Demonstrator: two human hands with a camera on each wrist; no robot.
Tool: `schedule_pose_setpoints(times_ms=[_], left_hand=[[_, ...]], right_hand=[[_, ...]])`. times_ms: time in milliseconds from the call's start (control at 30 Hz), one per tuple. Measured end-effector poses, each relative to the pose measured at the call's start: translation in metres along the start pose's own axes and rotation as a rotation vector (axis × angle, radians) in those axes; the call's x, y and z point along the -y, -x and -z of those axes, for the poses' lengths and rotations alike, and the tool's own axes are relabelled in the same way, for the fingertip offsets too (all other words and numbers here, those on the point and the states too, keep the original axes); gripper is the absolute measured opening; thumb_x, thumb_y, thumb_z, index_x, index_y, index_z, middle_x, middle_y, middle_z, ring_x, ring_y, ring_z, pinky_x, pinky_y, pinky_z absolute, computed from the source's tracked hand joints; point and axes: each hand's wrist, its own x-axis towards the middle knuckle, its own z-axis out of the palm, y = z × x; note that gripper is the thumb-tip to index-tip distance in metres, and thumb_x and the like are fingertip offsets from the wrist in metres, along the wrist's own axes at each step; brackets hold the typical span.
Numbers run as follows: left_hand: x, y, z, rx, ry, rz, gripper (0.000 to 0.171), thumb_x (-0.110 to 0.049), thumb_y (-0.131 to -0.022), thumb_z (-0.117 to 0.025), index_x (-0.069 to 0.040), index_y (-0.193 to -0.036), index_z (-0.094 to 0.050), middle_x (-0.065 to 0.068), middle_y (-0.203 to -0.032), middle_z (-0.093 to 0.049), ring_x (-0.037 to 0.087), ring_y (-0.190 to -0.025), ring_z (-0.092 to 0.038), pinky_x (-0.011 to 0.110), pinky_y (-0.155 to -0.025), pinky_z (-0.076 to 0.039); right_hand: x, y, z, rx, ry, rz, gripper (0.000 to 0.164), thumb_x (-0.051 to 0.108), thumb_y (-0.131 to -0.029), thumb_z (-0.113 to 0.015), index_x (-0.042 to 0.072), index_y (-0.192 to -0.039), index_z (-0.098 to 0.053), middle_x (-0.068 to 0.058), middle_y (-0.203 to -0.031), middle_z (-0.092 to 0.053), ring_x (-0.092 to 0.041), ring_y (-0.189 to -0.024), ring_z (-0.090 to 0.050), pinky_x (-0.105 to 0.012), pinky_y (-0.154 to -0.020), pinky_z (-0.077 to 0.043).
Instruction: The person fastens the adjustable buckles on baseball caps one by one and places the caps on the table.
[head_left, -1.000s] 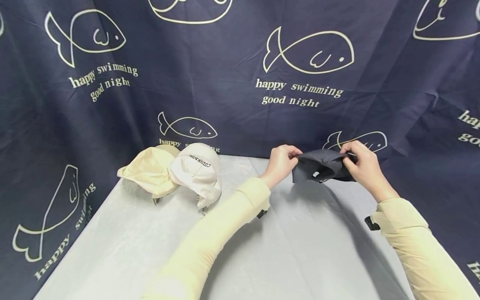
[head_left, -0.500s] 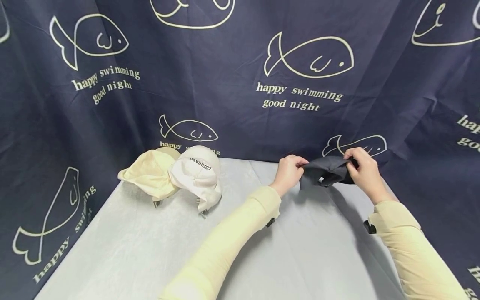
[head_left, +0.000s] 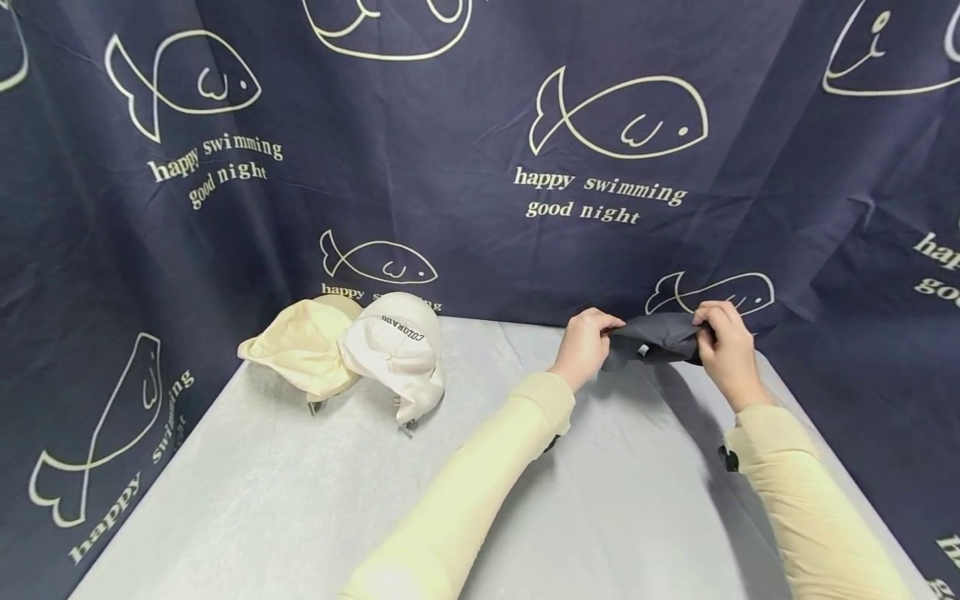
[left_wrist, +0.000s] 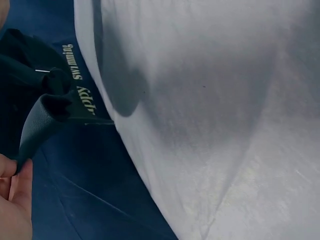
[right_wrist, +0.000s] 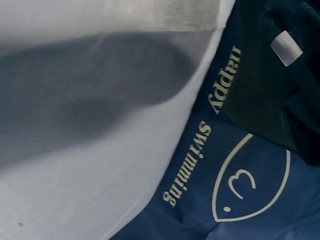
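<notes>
I see L grip (head_left: 583, 346) & R grip (head_left: 729, 357) both pinching 1 dk hat (head_left: 660, 333), cut off in both wrist cams; 1 wht hat (head_left: 397, 342) part-hides 1 yel hat (head_left: 302, 343).

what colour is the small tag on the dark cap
The tag is whitish, clearest in the right wrist view.
</notes>
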Motion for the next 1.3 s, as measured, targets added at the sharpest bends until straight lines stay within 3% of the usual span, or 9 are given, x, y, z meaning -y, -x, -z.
schedule_pose_setpoints(times_ms=[200,333,467,733,900,1133,1300], left_hand=[[0.005,0.004,-0.007,0.044,-0.045,-0.008,0.033,0.003,-0.076,-0.059,-0.020,-0.098,-0.068,-0.006,-0.091,-0.062,0.003,-0.086,-0.057,0.007,-0.075,-0.041],[0.005,0.007,-0.009,0.079,-0.067,-0.025,0.034,0.003,-0.076,-0.058,-0.020,-0.099,-0.068,-0.006,-0.093,-0.061,0.004,-0.088,-0.056,0.008,-0.078,-0.041],[0.002,0.009,-0.013,0.101,-0.088,-0.038,0.036,0.003,-0.076,-0.057,-0.021,-0.101,-0.067,-0.006,-0.095,-0.061,0.004,-0.092,-0.056,0.009,-0.081,-0.041],[0.001,0.017,-0.016,0.175,-0.099,-0.034,0.039,0.003,-0.077,-0.057,-0.025,-0.103,-0.066,-0.007,-0.100,-0.059,0.005,-0.094,-0.055,0.009,-0.081,-0.041],[0.003,0.021,-0.017,0.217,-0.128,-0.066,0.042,0.004,-0.075,-0.057,-0.025,-0.103,-0.066,-0.006,-0.102,-0.059,0.006,-0.097,-0.055,0.010,-0.084,-0.040],[0.013,0.024,-0.021,0.286,-0.113,-0.090,0.047,0.010,-0.070,-0.057,-0.023,-0.102,-0.068,-0.008,-0.097,-0.061,0.005,-0.096,-0.054,0.008,-0.087,-0.037],[0.014,0.026,-0.020,0.391,-0.135,-0.095,0.042,0.005,-0.075,-0.059,-0.025,-0.103,-0.067,-0.009,-0.098,-0.061,0.003,-0.094,-0.054,0.008,-0.086,-0.038]], right_hand=[[-0.006,0.011,-0.007,0.006,0.008,0.002,0.025,-0.020,-0.063,-0.044,-0.002,-0.077,-0.053,-0.015,-0.094,-0.056,-0.026,-0.088,-0.049,-0.020,-0.075,-0.032],[-0.008,0.015,-0.004,0.014,-0.008,0.017,0.025,-0.020,-0.062,-0.043,-0.003,-0.076,-0.053,-0.015,-0.091,-0.056,-0.026,-0.087,-0.048,-0.020,-0.083,-0.034],[-0.008,0.016,0.003,0.045,-0.003,0.016,0.025,-0.019,-0.062,-0.042,-0.002,-0.076,-0.055,-0.014,-0.091,-0.056,-0.024,-0.088,-0.048,-0.017,-0.083,-0.034],[-0.015,0.033,0.016,0.193,0.066,0.057,0.026,-0.013,-0.058,-0.044,0.004,-0.074,-0.054,-0.005,-0.088,-0.055,-0.012,-0.078,-0.046,-0.022,-0.064,-0.032],[-0.018,0.044,0.020,0.281,0.061,0.073,0.025,-0.010,-0.056,-0.046,0.007,-0.073,-0.054,-0.002,-0.087,-0.054,-0.005,-0.079,-0.044,-0.015,-0.062,-0.033],[-0.016,0.052,0.018,0.356,-0.026,0.049,0.029,-0.015,-0.054,-0.048,0.007,-0.073,-0.053,-0.001,-0.086,-0.052,0.001,-0.081,-0.045,-0.003,-0.067,-0.041],[-0.015,0.058,0.019,0.418,0.007,0.083,0.032,-0.015,-0.050,-0.053,0.010,-0.071,-0.052,0.001,-0.086,-0.052,-0.001,-0.081,-0.044,-0.012,-0.061,-0.046]])
